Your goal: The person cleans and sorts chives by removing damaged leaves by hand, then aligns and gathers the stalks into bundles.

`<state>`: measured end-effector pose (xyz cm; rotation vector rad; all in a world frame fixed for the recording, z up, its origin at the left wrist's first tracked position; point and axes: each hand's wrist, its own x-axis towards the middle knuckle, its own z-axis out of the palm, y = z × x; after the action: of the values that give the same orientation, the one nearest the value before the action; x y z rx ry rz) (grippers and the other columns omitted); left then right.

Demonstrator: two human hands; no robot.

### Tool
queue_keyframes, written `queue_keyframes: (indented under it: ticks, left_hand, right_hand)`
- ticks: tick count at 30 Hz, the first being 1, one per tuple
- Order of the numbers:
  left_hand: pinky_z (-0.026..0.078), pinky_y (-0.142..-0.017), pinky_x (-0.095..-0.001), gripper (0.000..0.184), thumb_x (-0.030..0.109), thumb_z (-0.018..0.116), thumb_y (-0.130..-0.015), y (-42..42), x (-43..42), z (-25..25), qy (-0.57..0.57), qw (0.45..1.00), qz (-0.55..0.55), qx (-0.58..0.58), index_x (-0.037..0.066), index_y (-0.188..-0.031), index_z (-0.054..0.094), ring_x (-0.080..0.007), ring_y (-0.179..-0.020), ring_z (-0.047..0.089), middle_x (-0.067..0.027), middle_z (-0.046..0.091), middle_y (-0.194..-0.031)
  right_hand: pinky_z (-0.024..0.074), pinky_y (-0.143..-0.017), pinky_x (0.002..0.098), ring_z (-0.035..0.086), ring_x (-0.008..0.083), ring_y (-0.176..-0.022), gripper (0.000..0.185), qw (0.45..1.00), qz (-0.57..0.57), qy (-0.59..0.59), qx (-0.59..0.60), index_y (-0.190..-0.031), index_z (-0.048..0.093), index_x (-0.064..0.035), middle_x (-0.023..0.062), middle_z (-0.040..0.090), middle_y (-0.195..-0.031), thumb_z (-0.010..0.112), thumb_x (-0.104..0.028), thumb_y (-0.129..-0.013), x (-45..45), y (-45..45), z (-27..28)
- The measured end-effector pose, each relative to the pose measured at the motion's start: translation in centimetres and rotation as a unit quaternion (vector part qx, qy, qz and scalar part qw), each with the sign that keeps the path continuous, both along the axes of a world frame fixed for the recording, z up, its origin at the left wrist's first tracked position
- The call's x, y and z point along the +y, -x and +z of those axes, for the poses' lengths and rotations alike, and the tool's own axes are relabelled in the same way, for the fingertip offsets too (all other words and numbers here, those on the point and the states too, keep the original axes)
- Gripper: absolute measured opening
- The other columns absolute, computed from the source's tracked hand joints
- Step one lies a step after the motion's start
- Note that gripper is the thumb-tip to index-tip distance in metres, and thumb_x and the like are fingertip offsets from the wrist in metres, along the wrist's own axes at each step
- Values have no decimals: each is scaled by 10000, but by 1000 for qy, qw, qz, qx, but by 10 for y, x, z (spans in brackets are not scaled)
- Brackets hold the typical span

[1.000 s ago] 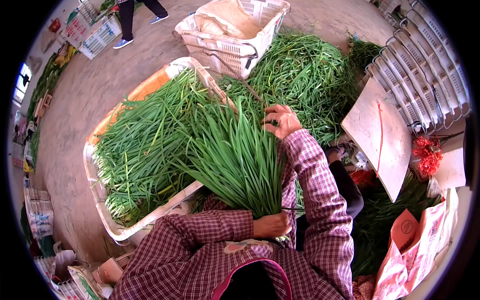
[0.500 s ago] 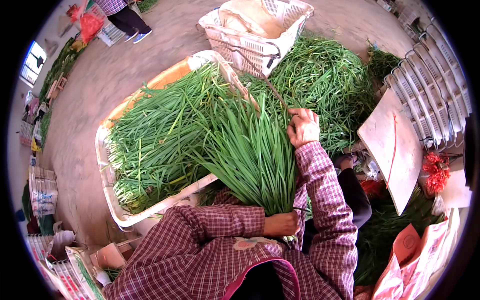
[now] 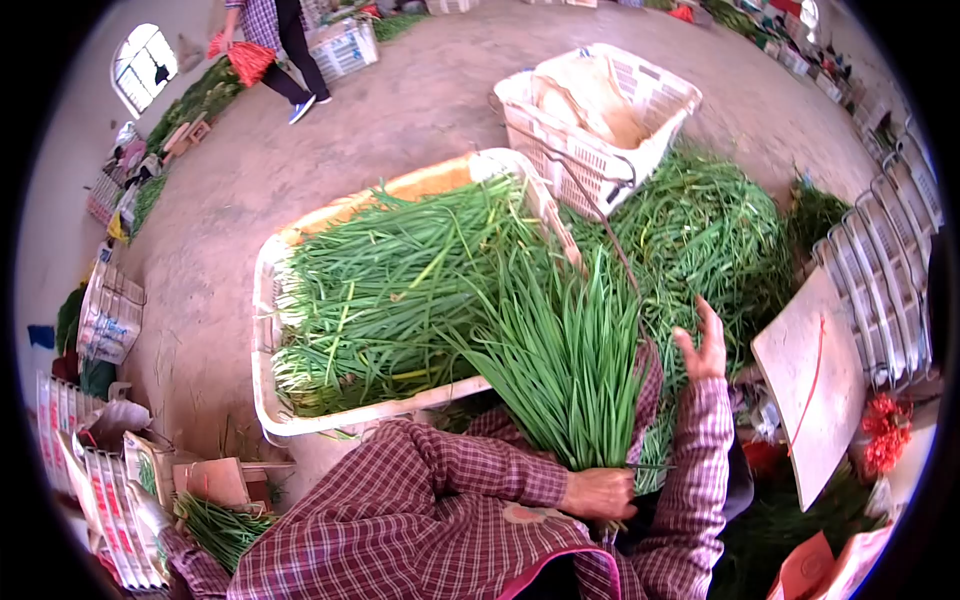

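Bunch of green leaves (image 3: 568, 375), fanned out in front of a plaid smock (image 3: 400, 500), clamped near its base in the closed fingers of the left hand (image 3: 598, 494). Right hand (image 3: 705, 350) raised beside it, thumb and fingers apart. To the left, white crate (image 3: 263, 350) of similar greens (image 3: 400, 290); beyond, white basket (image 3: 658, 147) with tan cloth (image 3: 598, 105), beside a loose green heap (image 3: 725, 235).

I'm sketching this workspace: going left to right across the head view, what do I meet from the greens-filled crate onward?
Greens-filled crate, green bunch in the left hand, right hand, pale board, red bundle.
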<state>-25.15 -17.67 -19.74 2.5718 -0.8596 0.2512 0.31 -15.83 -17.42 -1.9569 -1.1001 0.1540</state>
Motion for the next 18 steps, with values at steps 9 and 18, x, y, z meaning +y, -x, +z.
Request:
queue_keyframes:
  ticks: [9,18]
  left_hand:
    - [496,-459,-282,200,237,691,-776,-60,75,226,388,896,165,-138,83,-809,567,-136,-484,562,-41,575,-631]
    - [452,-509,-321,233,89,699,-660,-77,72,297,445,841,138,-275,66,-785,504,-145,-522,544,-26,544,-600]
  right_hand:
    - [203,-1083,537,344,339,-1308,1055,867,101,-427,235,-1476,70,-137,233,327,-1420,437,-786,-731,-40,41,133]
    - [281,-1071,449,324,309,-1290,1119,903,117,-407,75,-1415,114,-47,189,233,-1421,617,-657,-624,-20,141,197]
